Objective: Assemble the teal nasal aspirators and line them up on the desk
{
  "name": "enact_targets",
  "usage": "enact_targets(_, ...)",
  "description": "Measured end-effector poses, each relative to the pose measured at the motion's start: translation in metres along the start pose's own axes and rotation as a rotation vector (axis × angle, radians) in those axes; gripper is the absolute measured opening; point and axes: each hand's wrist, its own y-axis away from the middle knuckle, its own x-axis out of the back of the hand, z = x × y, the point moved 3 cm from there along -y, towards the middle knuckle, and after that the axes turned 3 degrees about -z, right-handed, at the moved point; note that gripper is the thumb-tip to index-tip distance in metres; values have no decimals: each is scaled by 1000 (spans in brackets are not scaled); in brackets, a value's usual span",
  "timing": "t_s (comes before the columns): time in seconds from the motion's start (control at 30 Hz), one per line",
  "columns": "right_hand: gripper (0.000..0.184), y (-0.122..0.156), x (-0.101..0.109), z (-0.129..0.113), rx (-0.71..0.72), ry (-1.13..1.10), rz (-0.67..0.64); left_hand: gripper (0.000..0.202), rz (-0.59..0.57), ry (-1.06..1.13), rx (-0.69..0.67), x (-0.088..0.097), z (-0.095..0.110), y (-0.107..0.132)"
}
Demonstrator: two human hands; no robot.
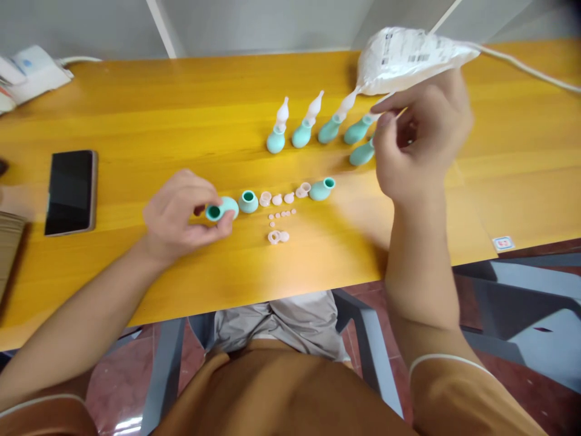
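Note:
My left hand (179,212) pinches a teal rubber bulb (224,209) between thumb and fingers, its open mouth facing left. Beside it stands another open teal bulb (248,202). My right hand (420,136) is over the right end of a row of teal bulbs with clear, pointed tips, such as the leftmost assembled bulb (276,139). Its fingers are curled together near the tip of one bulb (358,130); whether they hold anything is hidden. A nearer bulb (362,154) has its top end behind this hand.
Small clear caps (277,199), tiny pale discs (278,215), a ring-shaped part (274,237) and a lying teal bulb (320,189) are mid-table. A white plastic bag (408,57) lies behind the row. A phone (71,192) and a cardboard piece (9,251) are left.

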Motion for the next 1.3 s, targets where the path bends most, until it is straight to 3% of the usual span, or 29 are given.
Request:
enact_targets(0.07,27,0,-1,-8,61,-139,-215,23,20,-113,83,-3,-18,-1)
enact_targets(0.2,54,4,-8,-11,58,-344,-623,19,-120,-117,309,-15,-46,2)
enact_targets(0.33,45,10,-20,-2,55,-398,-778,26,-166,-69,382,-24,-60,8)
enact_targets(0.43,36,8,-20,2,57,-384,-754,25,-173,-54,400,-28,-64,9)
enact_targets(0.53,28,-1,-11,-7,49,-359,-605,30,-128,-108,352,-23,-59,7)
enact_targets(0.63,24,-13,-8,-33,76,-323,-509,34,-124,-165,200,-15,-44,4)
enact_targets(0.73,28,-23,-25,-65,162,-310,-564,45,-261,-158,62,-17,-26,2)
enact_targets(0.83,39,-30,-59,-87,249,-281,-673,62,-421,-139,147,-25,-17,-2)
enact_targets(1.0,34,-32,-110,-99,365,-217,-766,34,-516,-133,214,-34,-14,-15)
enact_targets(1.3,40,-36,-126,-82,265,-265,-740,36,-413,-165,344,-39,-40,-30)
